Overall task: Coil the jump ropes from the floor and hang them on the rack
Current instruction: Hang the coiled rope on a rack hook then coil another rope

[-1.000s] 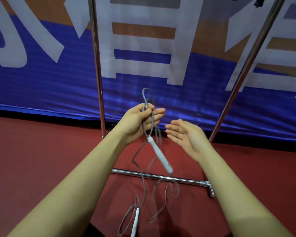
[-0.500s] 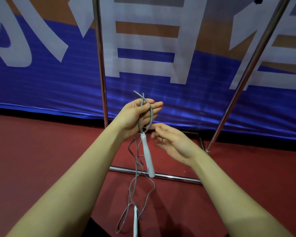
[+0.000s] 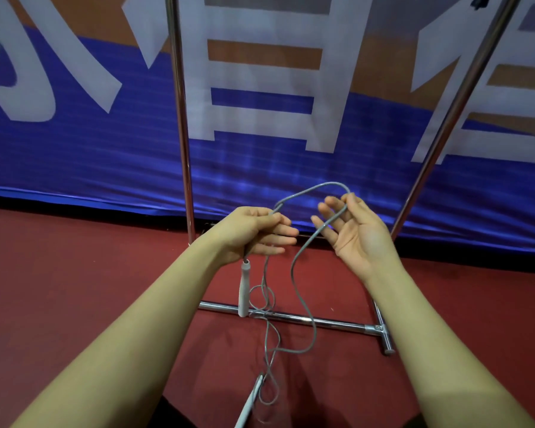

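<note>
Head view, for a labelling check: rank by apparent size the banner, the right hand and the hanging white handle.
1. banner, across the whole background.
2. right hand.
3. handle, thin; it hangs below the left hand.

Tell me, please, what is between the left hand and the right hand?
In the head view, a stretch of the grey jump rope arches from the left hand to the right hand; behind it is the blue banner.
</note>
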Available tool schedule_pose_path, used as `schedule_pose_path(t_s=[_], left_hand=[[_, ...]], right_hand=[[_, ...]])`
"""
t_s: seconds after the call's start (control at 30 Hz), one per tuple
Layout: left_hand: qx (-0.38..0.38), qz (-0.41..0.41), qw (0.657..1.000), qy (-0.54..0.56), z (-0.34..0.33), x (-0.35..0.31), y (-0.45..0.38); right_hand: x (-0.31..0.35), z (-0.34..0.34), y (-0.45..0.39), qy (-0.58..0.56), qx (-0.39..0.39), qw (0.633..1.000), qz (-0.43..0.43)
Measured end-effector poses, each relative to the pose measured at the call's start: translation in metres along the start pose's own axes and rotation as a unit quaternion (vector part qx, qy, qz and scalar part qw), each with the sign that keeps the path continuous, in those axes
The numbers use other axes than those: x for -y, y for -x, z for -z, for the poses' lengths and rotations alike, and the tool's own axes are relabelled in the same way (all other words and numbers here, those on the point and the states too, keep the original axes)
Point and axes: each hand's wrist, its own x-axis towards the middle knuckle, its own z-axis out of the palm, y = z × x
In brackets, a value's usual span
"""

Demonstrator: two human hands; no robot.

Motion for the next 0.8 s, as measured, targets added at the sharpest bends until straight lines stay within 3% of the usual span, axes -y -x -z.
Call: schedule_pose_path(t_s=[0.13, 0.37, 0.57, 0.7, 0.8], left_hand=[[0.0, -0.008, 1.0, -0.012, -0.001, 0.004, -0.001], [0.03, -0.092, 0.995, 0.025, 0.0, 0.007, -0.006], [0.063, -0.074, 0.991, -0.088, -0.015, 0.019, -0.008], [0.025, -0.068, 0.976, -0.208, -0.019, 0.024, -0.01], [-0.014, -0.073, 0.983, -0.171, -0.019, 0.022, -0.011]], right_hand=[[0.007, 0.004, -0.003, -0.058, 0.002, 0.998, 0.016], [0.01, 0.01, -0.007, -0.106, -0.01, 0.993, 0.045], [0.011, 0.005, -0.005, -0.132, 0.027, 0.988, 0.069], [0.013, 0.009, -0.01, -0.159, 0.006, 0.984, 0.086], [0.013, 0.016, -0.014, -0.124, -0.007, 0.991, 0.052]])
